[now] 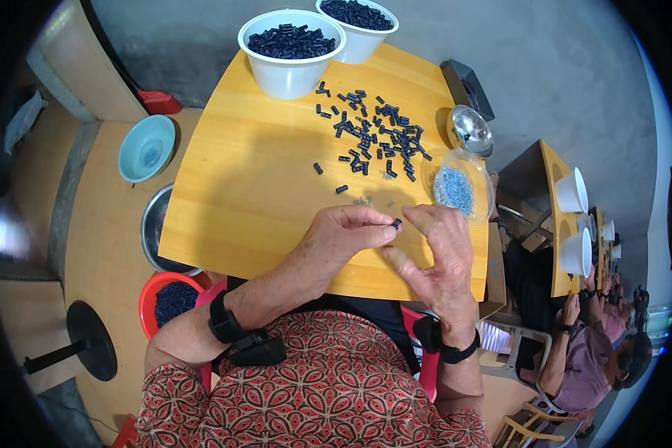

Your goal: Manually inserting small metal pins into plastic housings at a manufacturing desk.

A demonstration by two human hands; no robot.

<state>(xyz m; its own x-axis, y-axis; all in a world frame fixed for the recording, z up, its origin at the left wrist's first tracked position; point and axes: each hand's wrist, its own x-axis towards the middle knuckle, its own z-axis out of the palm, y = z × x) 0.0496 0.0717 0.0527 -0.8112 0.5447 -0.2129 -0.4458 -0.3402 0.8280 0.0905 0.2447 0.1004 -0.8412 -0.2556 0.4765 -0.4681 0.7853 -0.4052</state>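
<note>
Between the thumb and index finger of my left hand (343, 233) is pinched a small black cylindrical piece (397, 223). Just to its right, my right hand (439, 250) has thumb and fingers apart, fingertips close to that piece; nothing shows between them. Both hands are over the near edge of the yellow wooden table (231, 187). Beyond them lies a loose spread of black cylindrical pieces (366, 134). A few tiny clear bits (364, 201) rest on the tabletop by my left fingers. At the right stands a clear round tub (455, 190) of small bluish-clear parts.
Two white buckets (287, 75) full of black pieces stand at the far edge. A shiny metal bowl (470, 131) and a dark tray (467, 89) sit far right. On the floor at left are a teal basin (148, 149) and a red basin (148, 299). Other people sit at right.
</note>
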